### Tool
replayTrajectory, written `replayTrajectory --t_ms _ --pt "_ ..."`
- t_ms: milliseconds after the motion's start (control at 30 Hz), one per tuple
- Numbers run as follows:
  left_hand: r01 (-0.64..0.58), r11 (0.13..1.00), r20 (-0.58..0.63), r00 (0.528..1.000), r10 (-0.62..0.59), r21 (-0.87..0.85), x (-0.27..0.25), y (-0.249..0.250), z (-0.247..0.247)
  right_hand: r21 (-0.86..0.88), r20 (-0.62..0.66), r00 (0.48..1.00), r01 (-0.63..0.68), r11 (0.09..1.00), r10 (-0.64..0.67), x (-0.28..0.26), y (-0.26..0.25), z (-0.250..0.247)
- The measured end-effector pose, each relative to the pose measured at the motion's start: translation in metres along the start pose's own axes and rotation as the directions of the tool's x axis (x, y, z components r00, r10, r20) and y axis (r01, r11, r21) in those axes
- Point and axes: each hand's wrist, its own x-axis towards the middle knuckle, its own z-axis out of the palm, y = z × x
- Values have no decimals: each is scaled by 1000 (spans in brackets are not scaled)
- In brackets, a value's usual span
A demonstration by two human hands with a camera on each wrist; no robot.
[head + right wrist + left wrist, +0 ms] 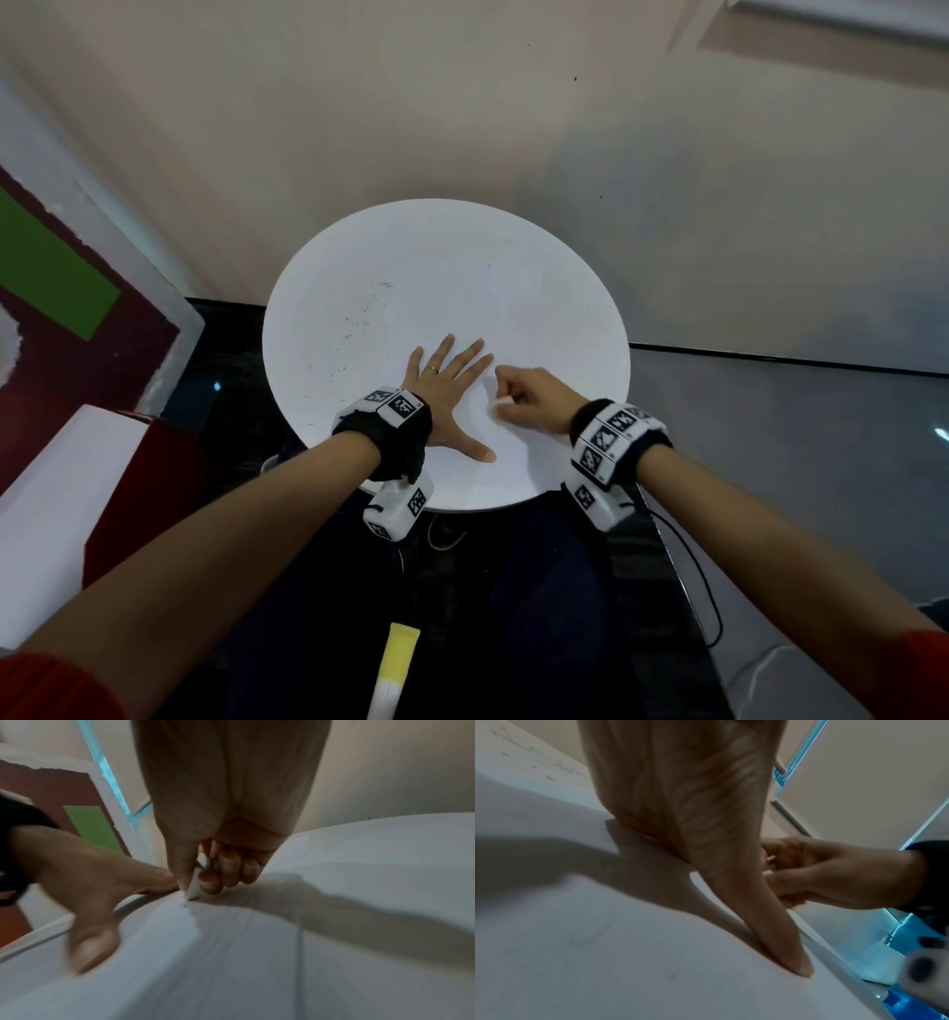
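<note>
Left hand (pixel 447 395) lies flat, fingers spread, pinning the paper (pixel 231 953); right hand (pixel 534 398) pinches a white pen (pixel 195 880) near the table's (pixel 436 257) front rim.

White table (pixel 462 267), white pen (pixel 194 882), red sleeve (pixel 56 688)

We find the head view dim and soft. Even overhead light makes the round white table (pixel 359 288) the brightest patch around the left hand (pixel 447 395), a pale sheen lies on the floor (pixel 770 437) to the right of the right hand (pixel 534 398), and the walls (pixel 513 103) bow at the wide-angle edges. Both wrist views look grainy to us, with cyan fringes along bright edges, and each hand throws a broad soft shadow outward across the tabletop. From the right wrist the white pen (pixel 195 880) reads fairly sharp, while the left thumb (pixel 90 947) beside it smears with motion blur.
</note>
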Motion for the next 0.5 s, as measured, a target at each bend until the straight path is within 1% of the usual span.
replayTrajectory --t_ms 67,100,133,200,233,267,367,400,433,467,500 --pt "-3 1000 3 1000 3 7 0 -1 0 -15 -118 993 10 1000 -11 13 -3 1" --pt "-5 1000 1 1000 5 9 0 -2 1 -23 -123 992 7 1000 -10 13 -4 6" --pt "-9 1000 -4 1000 9 7 0 -2 1 -24 -82 997 5 1000 -6 8 -5 12" --pt "-13 1000 -12 1000 13 -1 0 -2 2 -16 75 997 15 1000 -14 -6 -6 20" --pt "-15 1000 -15 1000 15 -2 -1 -2 2 -21 132 991 22 1000 -19 -8 -4 20" --pt "-17 1000 -15 1000 17 -4 -1 -2 2 -33 140 990 31 999 -27 -5 -5 17" --pt "-30 999 -9 999 30 -14 1 -3 1 -32 -35 999 37 999 -39 16 -7 10" --pt "-34 999 -15 999 34 -17 0 -4 2 -34 -49 998 36 999 -38 19 -8 11" --pt "-39 999 -27 999 39 -18 0 -4 2 -6 -42 999 33 999 -34 18 -7 13" --pt "-43 999 -40 998 43 -21 -1 -5 3 59 -50 999 14 998 -11 13 -6 14" --pt "-45 999 -57 997 44 -25 -1 -5 4 143 -96 995 -17 990 31 5 -1 12"
